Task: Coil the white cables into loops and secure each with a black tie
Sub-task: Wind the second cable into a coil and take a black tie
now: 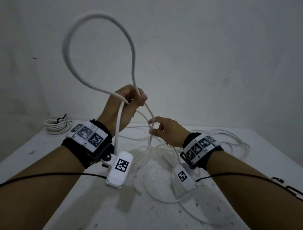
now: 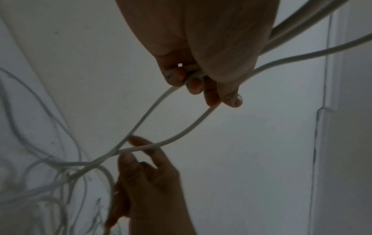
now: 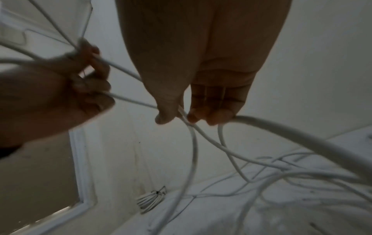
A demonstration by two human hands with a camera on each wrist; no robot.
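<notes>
Your left hand (image 1: 129,98) is closed in a fist round the gathered strands of the white cable (image 1: 98,49), with one big loop standing up above the fist; your right hand (image 1: 164,130) sits lower and just beside it, thumb and forefinger pinching the strand that runs down to the table (image 1: 42,162). The risk, as I judge it, lies in that tall loop: it is far wider than a neat coil, and if your fist loosens while you feed the next turn, the strands can slide and the loop will spring open. The pinched strand also crosses another just below your fist, so pulling it up could drag a twist or a snag out of the loose tangle (image 1: 171,158) lying on the table under your right wrist. Beyond that, a finished coil (image 1: 56,126) with a black tie (image 1: 61,119) round it sits at the far left corner of the table, well apart. The tabletop is white and speckled with dark flecks; behind it stands a plain pale wall (image 1: 235,49).
</notes>
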